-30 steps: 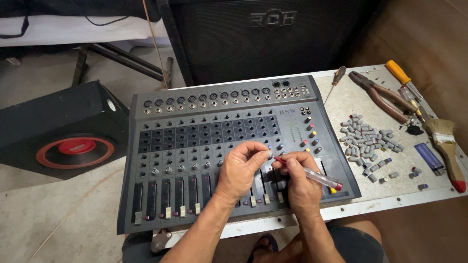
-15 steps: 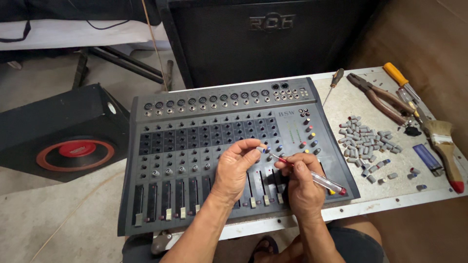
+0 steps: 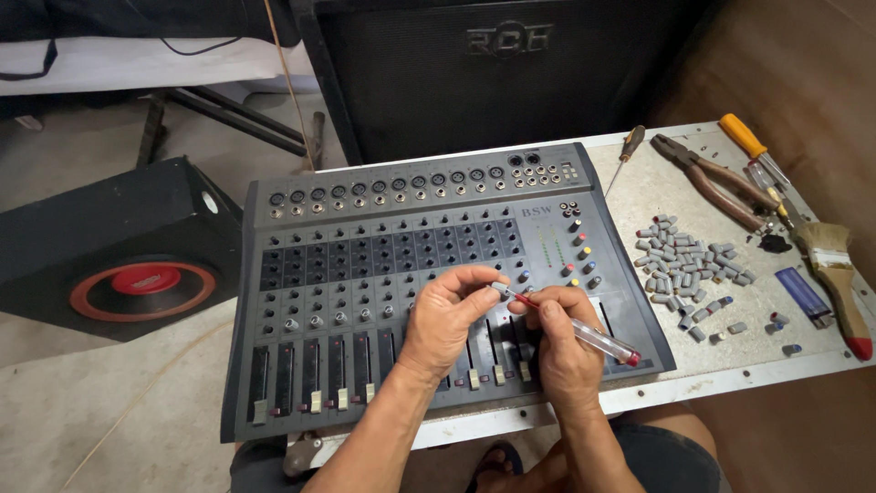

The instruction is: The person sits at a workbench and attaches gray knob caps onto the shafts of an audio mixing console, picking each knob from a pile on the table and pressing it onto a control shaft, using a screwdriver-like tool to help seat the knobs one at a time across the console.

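Left hand pinches small grey knob cap above grey audio mixer, steadying it for tool tip. Right hand closed around clear-handled screwdriver, thin shaft meeting cap. Heap of grey caps waits on tabletop, right of mixer.

Soft, even daylight fills the sharp, blur-free view, brightest on the pale tabletop toward three o'clock, dimmest behind the black speaker cabinet at twelve, with faint shadows under both hands and slight wide-angle bending at the edges.
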A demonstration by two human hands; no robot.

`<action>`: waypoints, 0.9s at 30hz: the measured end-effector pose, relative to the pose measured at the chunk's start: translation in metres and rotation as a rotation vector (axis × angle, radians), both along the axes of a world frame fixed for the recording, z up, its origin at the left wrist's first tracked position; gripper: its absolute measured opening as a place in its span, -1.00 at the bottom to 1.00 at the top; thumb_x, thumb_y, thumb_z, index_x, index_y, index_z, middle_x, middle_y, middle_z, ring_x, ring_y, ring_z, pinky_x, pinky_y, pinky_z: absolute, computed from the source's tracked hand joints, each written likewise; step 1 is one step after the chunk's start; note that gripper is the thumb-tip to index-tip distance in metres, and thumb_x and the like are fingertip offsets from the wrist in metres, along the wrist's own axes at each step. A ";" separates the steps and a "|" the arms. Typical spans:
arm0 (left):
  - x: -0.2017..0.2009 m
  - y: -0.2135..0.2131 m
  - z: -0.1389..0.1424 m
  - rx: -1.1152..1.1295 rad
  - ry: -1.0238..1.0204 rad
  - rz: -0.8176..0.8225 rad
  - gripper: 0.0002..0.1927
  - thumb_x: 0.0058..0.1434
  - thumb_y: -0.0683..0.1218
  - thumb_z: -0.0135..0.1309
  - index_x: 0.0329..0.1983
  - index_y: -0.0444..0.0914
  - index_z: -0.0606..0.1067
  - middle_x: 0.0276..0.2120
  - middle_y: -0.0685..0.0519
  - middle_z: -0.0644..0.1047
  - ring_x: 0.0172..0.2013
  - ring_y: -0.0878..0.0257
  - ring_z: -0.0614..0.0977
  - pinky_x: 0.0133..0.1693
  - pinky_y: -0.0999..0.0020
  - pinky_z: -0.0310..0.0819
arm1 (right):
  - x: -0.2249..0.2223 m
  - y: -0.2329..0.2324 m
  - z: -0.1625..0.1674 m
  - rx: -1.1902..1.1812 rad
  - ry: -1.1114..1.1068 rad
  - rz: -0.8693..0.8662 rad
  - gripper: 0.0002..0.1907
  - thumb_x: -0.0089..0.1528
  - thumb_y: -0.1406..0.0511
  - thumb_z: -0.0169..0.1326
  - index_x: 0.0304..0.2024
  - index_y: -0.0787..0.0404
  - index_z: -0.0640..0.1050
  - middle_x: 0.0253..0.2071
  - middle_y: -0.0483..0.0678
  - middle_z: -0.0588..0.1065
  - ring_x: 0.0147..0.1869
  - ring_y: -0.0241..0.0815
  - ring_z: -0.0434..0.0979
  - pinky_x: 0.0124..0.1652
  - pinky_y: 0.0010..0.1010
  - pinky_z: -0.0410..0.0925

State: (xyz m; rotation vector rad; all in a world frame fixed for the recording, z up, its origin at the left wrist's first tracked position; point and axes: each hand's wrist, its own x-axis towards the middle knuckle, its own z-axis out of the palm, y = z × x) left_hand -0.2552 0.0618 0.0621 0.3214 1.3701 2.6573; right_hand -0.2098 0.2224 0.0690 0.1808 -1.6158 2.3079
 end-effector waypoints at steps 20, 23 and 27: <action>-0.002 0.002 -0.005 -0.089 -0.022 0.100 -0.84 0.24 -0.23 0.24 -0.12 -0.32 0.59 -0.29 0.14 0.61 -0.29 0.44 0.56 -0.19 0.51 0.47 | -0.002 0.001 -0.010 -0.111 0.026 0.004 -0.83 0.41 0.33 -0.01 -0.08 0.36 0.46 -0.17 0.10 0.55 -0.14 -0.23 0.47 -0.04 -0.40 0.32; 0.000 -0.007 0.001 -0.068 -0.024 0.133 -0.83 0.22 -0.24 0.24 -0.13 -0.32 0.58 -0.28 0.13 0.62 -0.28 0.43 0.58 -0.15 0.51 0.49 | -0.004 0.001 -0.009 -0.091 0.049 0.032 -0.82 0.42 0.33 -0.01 -0.05 0.37 0.48 -0.15 0.12 0.56 -0.14 -0.24 0.46 -0.03 -0.41 0.31; 0.006 -0.027 0.018 -0.174 -0.032 0.247 -0.83 0.22 -0.24 0.23 -0.11 -0.32 0.60 -0.31 0.13 0.60 -0.30 0.43 0.56 -0.19 0.50 0.46 | -0.002 -0.002 0.000 0.047 -0.007 0.000 -0.82 0.40 0.34 0.00 -0.05 0.36 0.49 -0.13 0.07 0.58 -0.13 -0.26 0.46 -0.03 -0.43 0.33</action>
